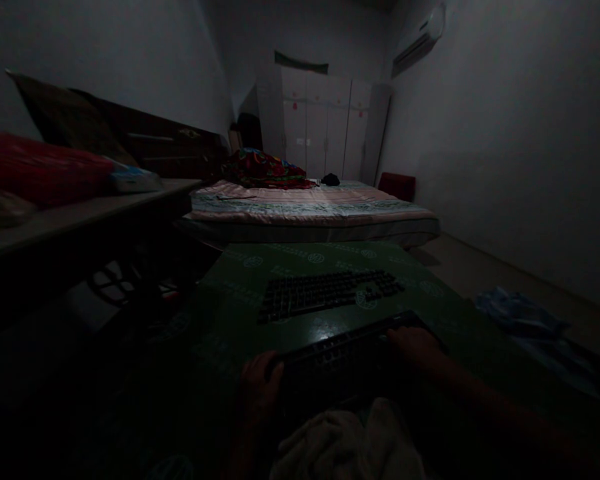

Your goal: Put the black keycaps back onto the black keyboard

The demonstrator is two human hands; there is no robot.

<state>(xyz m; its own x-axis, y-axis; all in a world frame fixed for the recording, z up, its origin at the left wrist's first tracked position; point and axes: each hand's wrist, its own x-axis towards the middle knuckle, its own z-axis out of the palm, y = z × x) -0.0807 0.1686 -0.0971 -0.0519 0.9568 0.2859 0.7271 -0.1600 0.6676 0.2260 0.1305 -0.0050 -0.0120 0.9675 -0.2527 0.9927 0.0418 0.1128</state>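
Note:
A black keyboard lies slantwise near the front of the green table, its lower part lost in shadow. My left hand is closed around its left end, thumb along the top edge. At the other end, my right hand grips the upper right part. Beyond the keyboard, dark keycaps are set out in rows like a keyboard layout, with green tabletop showing through gaps. A crumpled light cloth sits at the near edge, just below the keyboard.
The green table has printed white logos. A bed stands behind it. At left, a sewing-machine-style stand carries a red bag. Bluish cloth lies at the right. The room is very dim.

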